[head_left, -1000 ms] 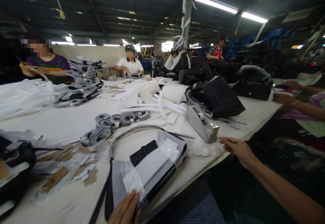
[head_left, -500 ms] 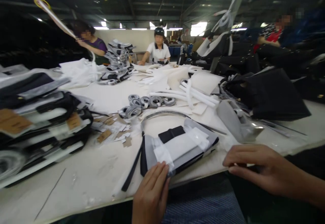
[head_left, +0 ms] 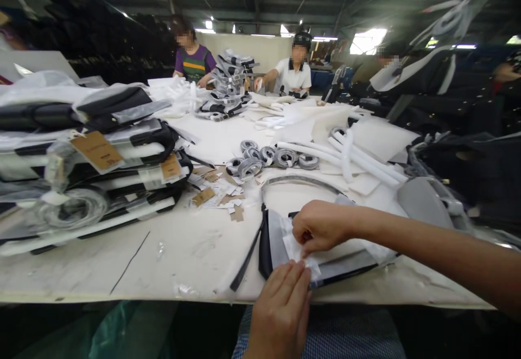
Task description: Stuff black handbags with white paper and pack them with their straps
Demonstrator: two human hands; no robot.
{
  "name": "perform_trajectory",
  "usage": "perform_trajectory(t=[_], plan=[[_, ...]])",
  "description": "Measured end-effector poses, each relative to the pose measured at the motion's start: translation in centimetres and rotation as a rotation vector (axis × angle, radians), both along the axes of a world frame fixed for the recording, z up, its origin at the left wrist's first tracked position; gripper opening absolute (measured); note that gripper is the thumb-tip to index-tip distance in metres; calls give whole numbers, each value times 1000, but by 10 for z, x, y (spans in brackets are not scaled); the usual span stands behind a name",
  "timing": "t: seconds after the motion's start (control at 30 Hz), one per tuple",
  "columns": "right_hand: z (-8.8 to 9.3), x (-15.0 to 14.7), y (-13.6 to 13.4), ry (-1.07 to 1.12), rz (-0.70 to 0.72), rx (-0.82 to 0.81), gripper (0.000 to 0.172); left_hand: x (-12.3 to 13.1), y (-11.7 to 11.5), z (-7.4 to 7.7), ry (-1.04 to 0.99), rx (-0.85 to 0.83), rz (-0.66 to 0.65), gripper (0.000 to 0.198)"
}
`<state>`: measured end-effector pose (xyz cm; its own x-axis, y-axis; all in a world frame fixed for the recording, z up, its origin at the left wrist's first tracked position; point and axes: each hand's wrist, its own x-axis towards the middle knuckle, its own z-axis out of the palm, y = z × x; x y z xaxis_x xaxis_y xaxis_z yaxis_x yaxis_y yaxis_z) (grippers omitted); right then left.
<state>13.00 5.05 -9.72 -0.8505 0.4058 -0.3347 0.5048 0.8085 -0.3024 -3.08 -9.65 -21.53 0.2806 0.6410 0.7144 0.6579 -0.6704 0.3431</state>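
Note:
A black handbag [head_left: 265, 250] lies flat near the table's front edge, with a grey sheet and white tissue wrapping [head_left: 336, 254] over it. Its handle, in a grey cover, arches behind it, and a dark strap [head_left: 247, 256] trails off to the left. My left hand [head_left: 280, 305] rests on the bag's near edge, fingers stretched out flat over the wrapping. Just above those fingertips is my right hand [head_left: 321, 228], its fingers curled and its thumb pointing down at the wrapping. Whatever it pinches is hidden. My right forearm covers the bag's right part.
Wrapped black bags with brown tags [head_left: 97, 150] are stacked at left. Coiled grey straps [head_left: 285, 157], paper scraps [head_left: 222, 191] and white tubes [head_left: 366, 155] lie behind the bag. Two co-workers [head_left: 293, 74] sit across the table; more dark bags [head_left: 484, 169] are at right.
My right hand has come from the table's right edge onto the wrapping, beside my left fingertips. My left hand stays on the bag. The view has swung left.

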Motion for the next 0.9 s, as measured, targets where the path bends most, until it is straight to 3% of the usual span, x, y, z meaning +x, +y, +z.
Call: perform_trajectory(t=[0.2,0.33,0.47,0.57,0.73,0.9], plan=[[-1,-25,14,-217,123,63,18,-1,1,-7,-13,10,-29,33],[2,-40,14,-389,145,102,26,2,0,-10,-82,-19,19,31],[0,-48,18,-416,179,155,22,5,3,-6,-60,15,13,29],[-6,-51,28,-446,196,158,36,7,6,-6,-6,31,8,30],[-21,-51,50,-450,124,88,51,8,9,-15,9,50,41,30],[-40,-43,74,-341,-35,53,51,7,9,-18,39,72,52,28]])
